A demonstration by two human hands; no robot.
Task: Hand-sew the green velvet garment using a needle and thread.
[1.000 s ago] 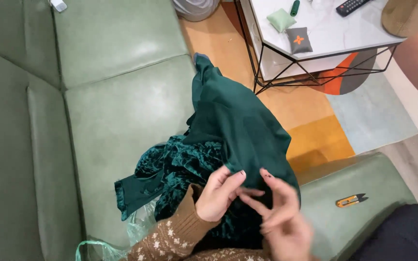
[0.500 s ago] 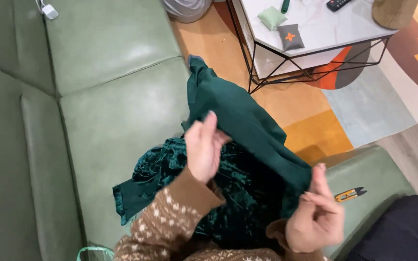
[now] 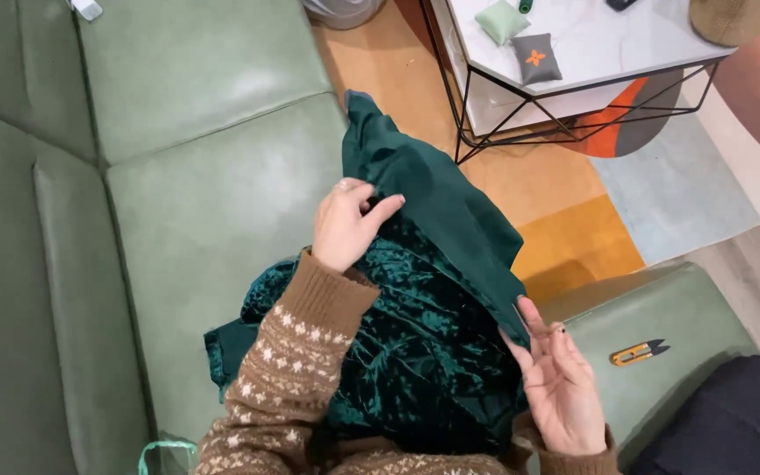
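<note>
— Green velvet garment (image 3: 415, 352): where is it?
— On the lap, over a green sofa (image 3: 195, 211). Left hand (image 3: 345, 224) has its grip clamped on the far fold; right hand (image 3: 560, 387) pinches the near edge, apparently stretching it flat.

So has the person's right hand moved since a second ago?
Yes. The right hand has drawn away from the left hand, toward the small yellow snips on the green sofa.
</note>
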